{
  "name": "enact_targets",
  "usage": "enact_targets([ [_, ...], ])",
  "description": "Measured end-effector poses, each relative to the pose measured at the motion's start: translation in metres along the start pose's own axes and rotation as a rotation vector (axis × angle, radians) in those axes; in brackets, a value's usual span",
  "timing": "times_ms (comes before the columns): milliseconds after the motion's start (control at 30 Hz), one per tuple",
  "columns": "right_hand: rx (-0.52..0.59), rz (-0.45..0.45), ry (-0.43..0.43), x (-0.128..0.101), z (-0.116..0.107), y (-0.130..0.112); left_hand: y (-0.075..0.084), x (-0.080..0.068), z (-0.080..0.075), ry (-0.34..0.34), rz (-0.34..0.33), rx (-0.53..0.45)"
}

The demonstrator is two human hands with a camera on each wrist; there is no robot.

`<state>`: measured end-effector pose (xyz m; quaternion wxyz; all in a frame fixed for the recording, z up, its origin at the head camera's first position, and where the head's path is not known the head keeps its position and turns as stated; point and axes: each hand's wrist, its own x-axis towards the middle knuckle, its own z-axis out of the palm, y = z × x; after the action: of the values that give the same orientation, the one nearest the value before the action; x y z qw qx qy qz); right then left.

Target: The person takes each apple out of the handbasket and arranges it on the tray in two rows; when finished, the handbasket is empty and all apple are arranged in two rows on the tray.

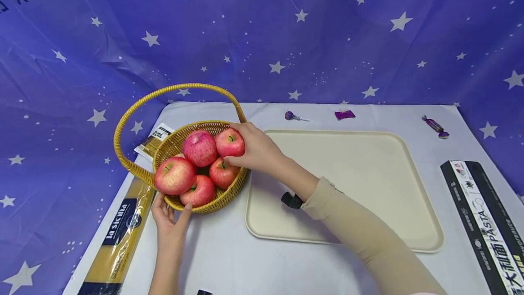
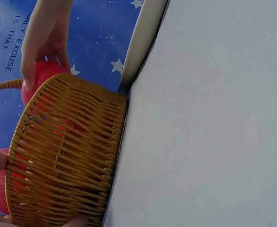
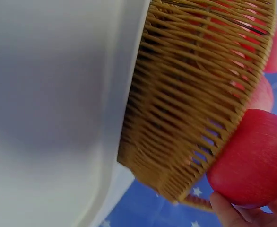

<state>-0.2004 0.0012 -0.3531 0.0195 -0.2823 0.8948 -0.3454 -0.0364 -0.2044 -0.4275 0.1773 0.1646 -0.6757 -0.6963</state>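
A woven basket (image 1: 213, 201) with a tall hoop handle (image 1: 172, 89) stands at the table's left and holds several red apples. My right hand (image 1: 241, 147) reaches over the basket's right rim and grips the rightmost apple (image 1: 228, 142). The right wrist view shows that apple (image 3: 254, 161) at the rim, with fingertips (image 3: 233, 213) under it, beside the basket wall (image 3: 195, 85). My left hand (image 1: 169, 215) cups the basket's near side, thumb and fingers curved round its lower wall. In the left wrist view, the basket (image 2: 67, 151) fills the left, with the right hand (image 2: 46, 38) on the apple (image 2: 39, 75).
A cream tray (image 1: 344, 185) lies right of the basket, touching it. A spaghetti packet (image 1: 118, 236) lies at the left edge and a black pasta box (image 1: 487, 222) at the right. A lollipop (image 1: 292, 116) and two purple sweets (image 1: 345, 114) (image 1: 435, 126) lie at the back.
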Motion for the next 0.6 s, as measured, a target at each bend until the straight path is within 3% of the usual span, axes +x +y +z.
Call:
enact_targets([
  [167,0.057,-0.013,0.078,-0.018,-0.022,0.007,0.001,-0.001,0.002,0.005,-0.010,-0.023],
  [333,0.078,-0.001,0.199,-0.049,-0.054,0.033,0.001,-0.001,0.004,-0.005,-0.024,-0.025],
  [433,0.061,0.048,0.265,-0.071,-0.075,0.058,0.000,0.000,0.004,-0.012,-0.021,-0.025],
  [600,0.009,0.211,0.319,-0.107,-0.109,0.101,0.000,0.000,0.002,-0.003,-0.027,-0.030],
])
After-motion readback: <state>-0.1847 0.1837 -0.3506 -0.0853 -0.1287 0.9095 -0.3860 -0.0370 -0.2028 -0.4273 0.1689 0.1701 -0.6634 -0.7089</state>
